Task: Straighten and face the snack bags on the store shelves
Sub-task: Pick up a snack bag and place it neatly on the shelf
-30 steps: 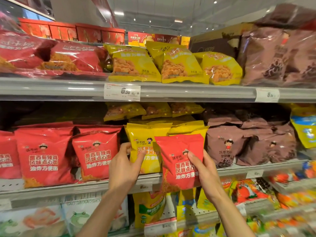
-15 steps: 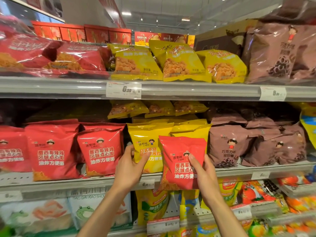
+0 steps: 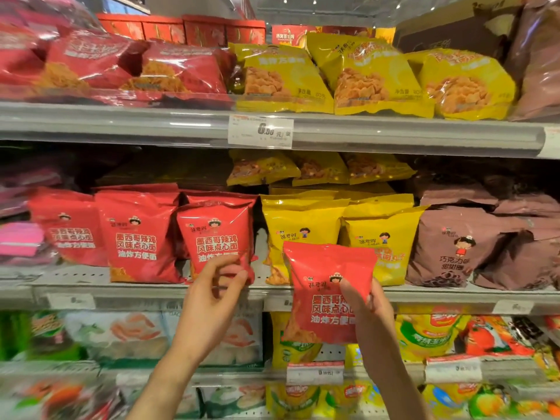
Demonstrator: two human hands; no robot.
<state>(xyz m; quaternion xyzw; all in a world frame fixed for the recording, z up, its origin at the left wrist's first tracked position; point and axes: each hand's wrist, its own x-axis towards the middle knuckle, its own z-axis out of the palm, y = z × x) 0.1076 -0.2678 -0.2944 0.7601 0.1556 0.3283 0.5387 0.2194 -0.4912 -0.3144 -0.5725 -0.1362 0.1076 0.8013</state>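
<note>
On the middle shelf, red bags stand upright at the left. The left hand pinches the bottom edge of the rightmost red shelf bag, fingers curled on it. Just right, yellow bags stand facing out. The right hand grips a loose red bag by its right side, held upright in front of the yellow ones, overlapping the shelf edge. Brown bags fill the far right.
</note>
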